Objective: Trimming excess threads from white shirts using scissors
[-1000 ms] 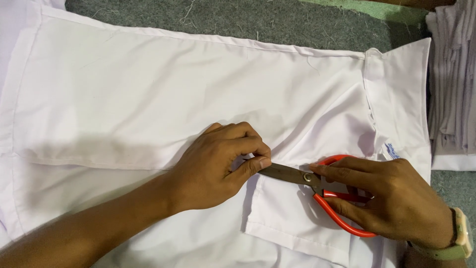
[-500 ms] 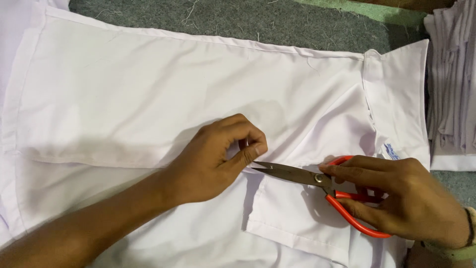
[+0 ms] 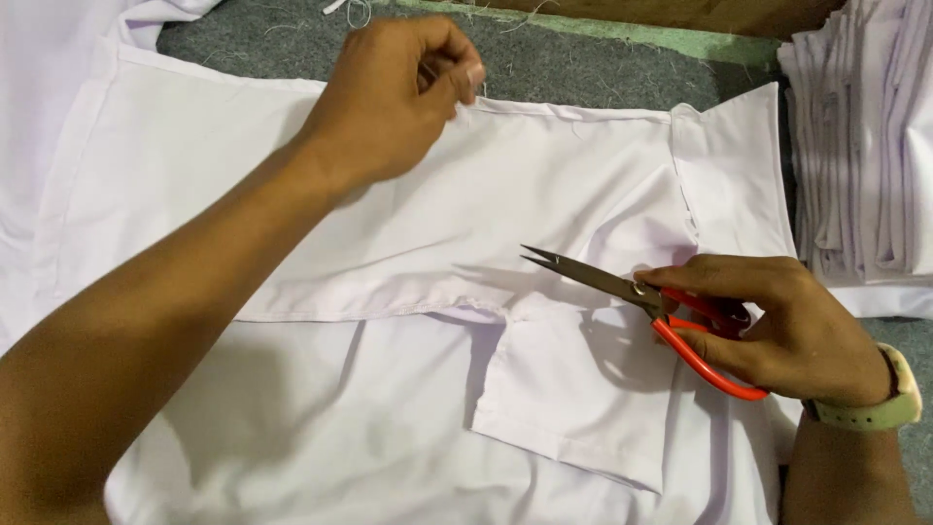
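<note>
Head cam: one white garment (image 3: 389,243) spread over the grey desk (image 3: 583,68), one folded stack (image 3: 865,146) at 2 o'clock. Right hand (image 3: 787,331) clamped on one pair of red-handled scissors (image 3: 661,311) at 4 o'clock; left hand (image 3: 389,92), fingers pinched together, at 11.

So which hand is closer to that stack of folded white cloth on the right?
Right. The right hand, holding the red-handled scissors, is just below-left of the stack. The left hand is raised far to its left.
</note>
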